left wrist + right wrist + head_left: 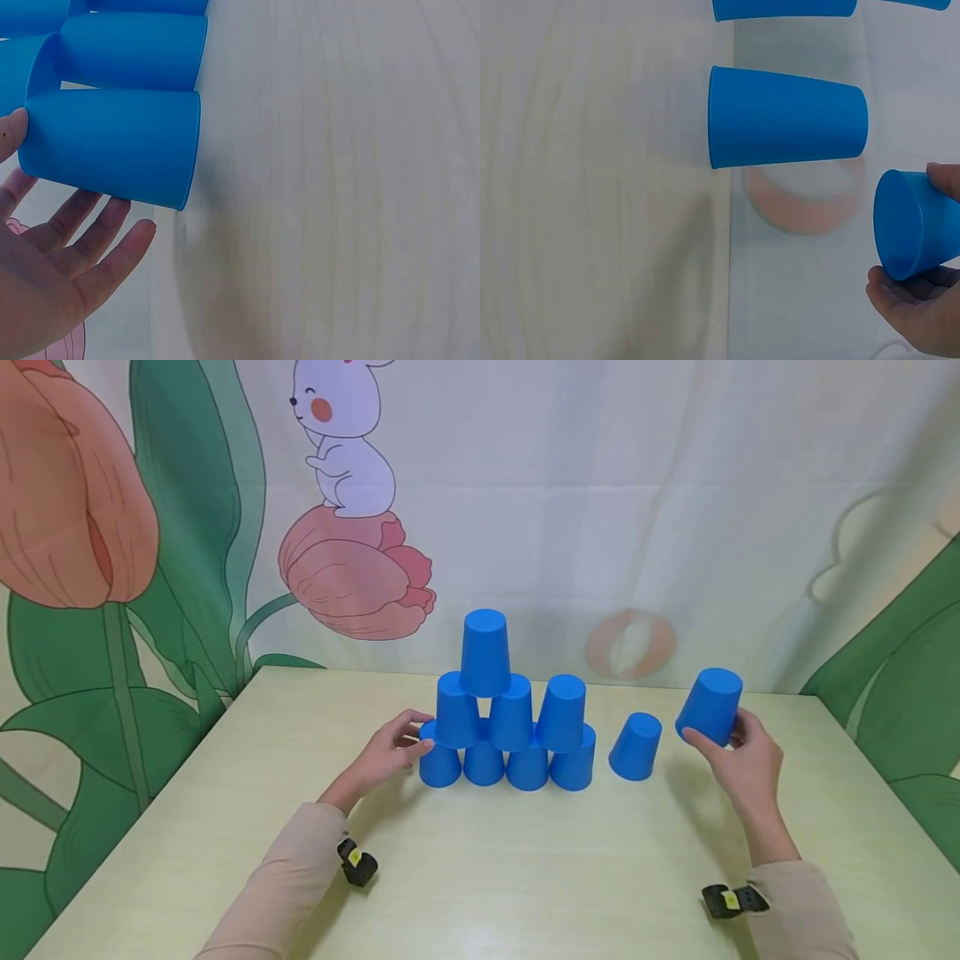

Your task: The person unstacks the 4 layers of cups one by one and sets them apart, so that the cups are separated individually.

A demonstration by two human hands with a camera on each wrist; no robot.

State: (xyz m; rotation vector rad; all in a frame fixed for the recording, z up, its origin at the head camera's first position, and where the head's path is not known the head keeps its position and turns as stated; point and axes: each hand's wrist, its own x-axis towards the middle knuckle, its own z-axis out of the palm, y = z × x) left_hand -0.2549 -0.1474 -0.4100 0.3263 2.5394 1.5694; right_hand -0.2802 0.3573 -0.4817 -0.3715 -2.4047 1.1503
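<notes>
A blue cup [710, 705] is hanging upside down and slightly tilted in the right part of the head view, lifted clear of the table [225, 827]. The right hand [738, 760] is gripping it from below, thumb and fingers curling round its open rim; the right wrist view is showing that same cup [911, 223] at the lower right edge, pinched between fingertips.

Just to its left a single cup [635, 746] is standing upside down on the table, apart from everything else. Further left, near the centre of the frame, a pyramid of cups [510, 714] is standing: four along the bottom, three above, one on top.

The left hand [393, 752] is resting against the pyramid's left side, fingers relaxed and spread, fingertips touching the end bottom cup [438, 764] without wrapping round it. The left wrist view is showing those fingers [90, 247] lying straight beneath that cup's wall.

Behind the table a curtain [675, 485] printed with a rabbit [345, 439] and tulips is hanging.
</notes>
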